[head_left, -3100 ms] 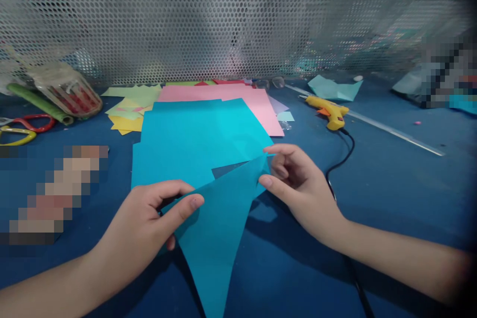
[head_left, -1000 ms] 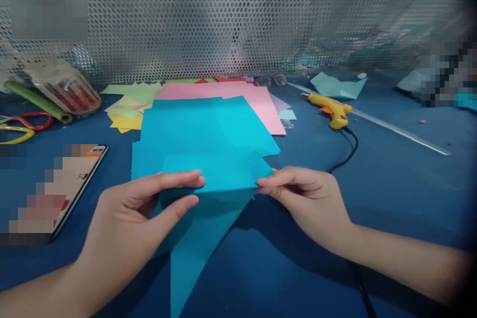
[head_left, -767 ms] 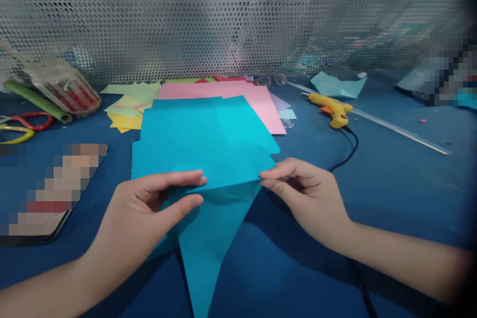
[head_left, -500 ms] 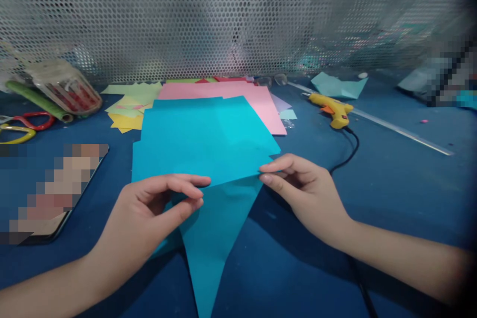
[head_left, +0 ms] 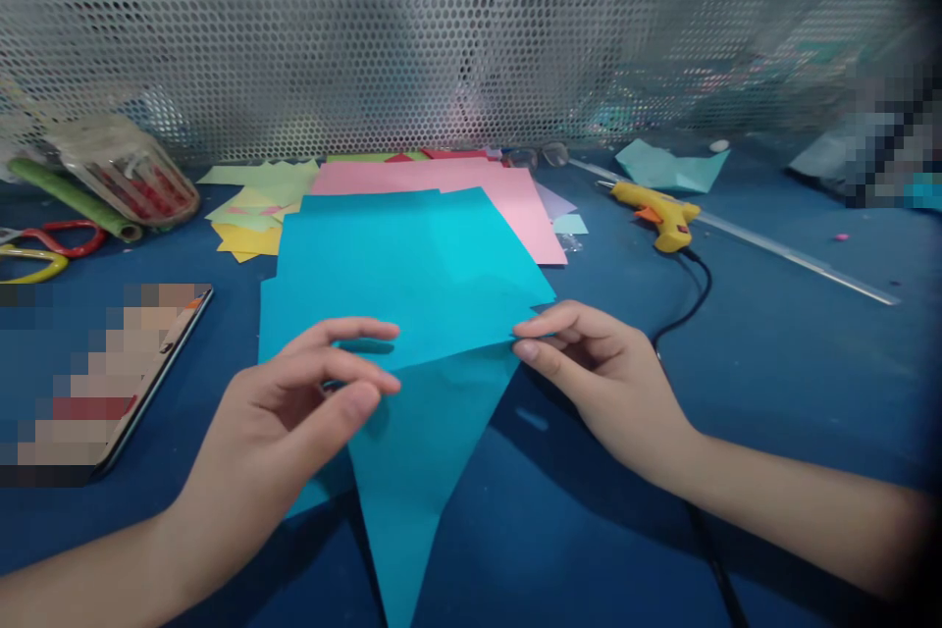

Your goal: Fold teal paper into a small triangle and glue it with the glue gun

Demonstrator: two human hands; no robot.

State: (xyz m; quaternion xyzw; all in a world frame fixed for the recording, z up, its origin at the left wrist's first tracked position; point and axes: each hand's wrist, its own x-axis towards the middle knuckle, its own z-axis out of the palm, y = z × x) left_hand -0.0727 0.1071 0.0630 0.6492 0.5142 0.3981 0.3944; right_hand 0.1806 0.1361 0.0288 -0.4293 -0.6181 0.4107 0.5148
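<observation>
A blue paper sheet (head_left: 434, 432) narrows to a point toward the bottom of the view, its top edge slanting between my hands. My right hand (head_left: 596, 363) pinches the right corner of that edge between thumb and fingers. Over the sheet's left part, my left hand (head_left: 294, 422) has its fingers spread and its thumb close to one fingertip. Nothing shows between them, and whether they touch the paper is hard to see. Behind lies a stack of blue paper (head_left: 412, 255), fanned out on the blue table top.
Pink paper (head_left: 545, 226) and yellow-green scraps (head_left: 257, 206) lie farther back. To the right are a yellow glue gun (head_left: 662, 213) with its black cord and a clear glue stick (head_left: 802, 260). A phone (head_left: 110, 383), scissors (head_left: 74, 237) and a jar (head_left: 136, 177) are left. Perforated metal (head_left: 442, 39) rises behind.
My left hand's fingers have loosened and spread, lifting slightly from the paper's edge. My right hand keeps its pinch in nearly the same place.
</observation>
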